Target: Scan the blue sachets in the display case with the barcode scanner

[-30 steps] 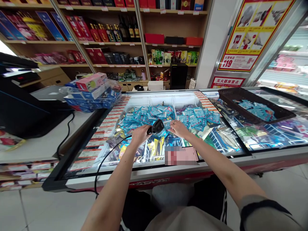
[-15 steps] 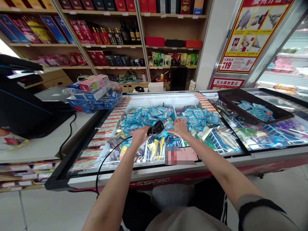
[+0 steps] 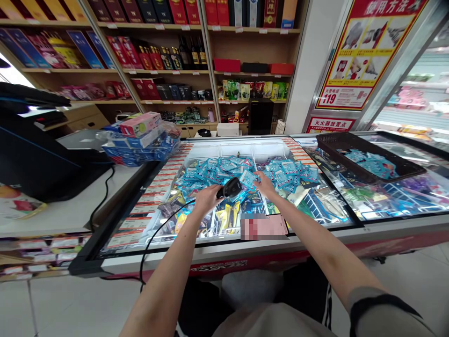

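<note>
My left hand (image 3: 207,199) is wrapped round the handle of a black barcode scanner (image 3: 232,187), whose head points to the right over the freezer glass. Just right of the scanner, my right hand (image 3: 265,185) pinches the edge of a small blue packet (image 3: 248,178) between its fingers. Many similar blue packets lie on the glass in a left pile (image 3: 206,169) and a right pile (image 3: 289,172). Below my hands a pink-screened phone (image 3: 270,226), partly blurred out, lies at the glass's front edge.
The chest freezer's front rim (image 3: 217,252) runs before me. A dark tray (image 3: 403,164) with more blue packets stands on its right side. On the left are a plastic-wrapped bundle (image 3: 140,142) and a black counter machine (image 3: 38,154). The scanner's cable (image 3: 154,234) hangs over the rim.
My right hand has drawn closed on a blue packet and holds it beside the scanner. The scanner has shifted slightly right. The view has tilted up a little.
</note>
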The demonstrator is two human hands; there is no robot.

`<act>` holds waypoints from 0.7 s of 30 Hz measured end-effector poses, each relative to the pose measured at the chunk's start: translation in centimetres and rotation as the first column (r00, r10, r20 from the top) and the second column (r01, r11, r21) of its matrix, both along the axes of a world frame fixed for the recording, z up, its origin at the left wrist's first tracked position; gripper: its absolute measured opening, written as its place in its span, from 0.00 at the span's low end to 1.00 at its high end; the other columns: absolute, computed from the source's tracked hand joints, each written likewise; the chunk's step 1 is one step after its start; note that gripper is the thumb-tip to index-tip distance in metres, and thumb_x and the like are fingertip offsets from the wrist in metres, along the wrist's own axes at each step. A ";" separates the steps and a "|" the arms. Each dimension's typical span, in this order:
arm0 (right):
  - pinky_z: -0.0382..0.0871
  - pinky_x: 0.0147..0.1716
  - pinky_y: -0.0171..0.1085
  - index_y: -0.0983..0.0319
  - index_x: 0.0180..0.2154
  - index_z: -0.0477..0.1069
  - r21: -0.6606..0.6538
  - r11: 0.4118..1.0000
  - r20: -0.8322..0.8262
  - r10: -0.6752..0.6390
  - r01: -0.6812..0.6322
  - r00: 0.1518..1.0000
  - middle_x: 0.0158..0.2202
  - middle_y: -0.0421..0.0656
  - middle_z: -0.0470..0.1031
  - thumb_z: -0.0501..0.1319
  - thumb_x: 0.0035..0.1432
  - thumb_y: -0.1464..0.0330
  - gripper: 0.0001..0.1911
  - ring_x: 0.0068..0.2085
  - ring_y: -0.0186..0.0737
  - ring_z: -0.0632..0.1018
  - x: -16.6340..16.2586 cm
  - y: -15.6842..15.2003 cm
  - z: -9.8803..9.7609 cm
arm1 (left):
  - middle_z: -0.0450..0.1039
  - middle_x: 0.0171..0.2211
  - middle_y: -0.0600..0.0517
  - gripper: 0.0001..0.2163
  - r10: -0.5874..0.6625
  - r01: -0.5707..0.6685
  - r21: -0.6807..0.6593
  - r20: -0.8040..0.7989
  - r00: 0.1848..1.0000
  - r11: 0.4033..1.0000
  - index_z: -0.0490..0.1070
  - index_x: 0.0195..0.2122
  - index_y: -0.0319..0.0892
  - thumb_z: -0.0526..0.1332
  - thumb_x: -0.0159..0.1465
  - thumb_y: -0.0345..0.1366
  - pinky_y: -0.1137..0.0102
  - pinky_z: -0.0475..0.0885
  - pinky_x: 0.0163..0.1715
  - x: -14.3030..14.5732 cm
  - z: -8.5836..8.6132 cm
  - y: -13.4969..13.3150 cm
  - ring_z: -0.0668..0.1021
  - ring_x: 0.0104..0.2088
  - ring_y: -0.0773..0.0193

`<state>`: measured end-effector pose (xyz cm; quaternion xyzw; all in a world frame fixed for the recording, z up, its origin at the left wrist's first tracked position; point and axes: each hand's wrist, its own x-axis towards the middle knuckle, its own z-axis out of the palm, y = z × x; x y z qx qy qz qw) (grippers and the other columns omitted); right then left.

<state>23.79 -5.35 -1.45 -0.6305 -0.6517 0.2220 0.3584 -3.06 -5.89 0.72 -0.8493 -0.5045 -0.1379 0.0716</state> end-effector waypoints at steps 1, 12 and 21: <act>0.69 0.34 0.37 0.58 0.53 0.60 0.007 1.000 -0.007 0.001 -0.001 1.000 0.40 0.41 0.74 0.53 0.58 0.68 0.20 0.28 0.36 0.75 0.1 0.0 0.0 | 0.75 0.45 0.52 0.17 -0.002 0.002 -0.002 0.002 1.000 1.000 0.69 0.48 0.47 0.58 0.58 0.41 0.69 0.67 0.33 0.0 0.0 0.0 0.77 0.42 0.56; 0.68 0.37 0.39 0.58 0.53 0.60 0.065 0.998 0.104 0.013 -0.020 0.994 0.38 0.43 0.74 0.53 0.57 0.69 0.20 0.36 0.42 0.76 0.5 -0.1 0.3 | 0.75 0.44 0.51 0.16 -0.019 0.019 -0.029 -0.008 1.000 0.999 0.69 0.48 0.48 0.58 0.58 0.41 0.70 0.67 0.33 0.6 0.5 -0.1 0.77 0.41 0.57; 0.67 0.33 0.37 0.59 0.51 0.59 0.067 0.997 0.103 0.026 -0.033 0.994 0.41 0.43 0.73 0.52 0.56 0.69 0.19 0.34 0.41 0.76 0.7 -0.5 0.5 | 0.76 0.43 0.51 0.15 -0.011 0.011 -0.035 -0.025 1.000 0.999 0.70 0.47 0.47 0.57 0.59 0.42 0.70 0.67 0.32 1.0 0.9 -0.3 0.78 0.40 0.57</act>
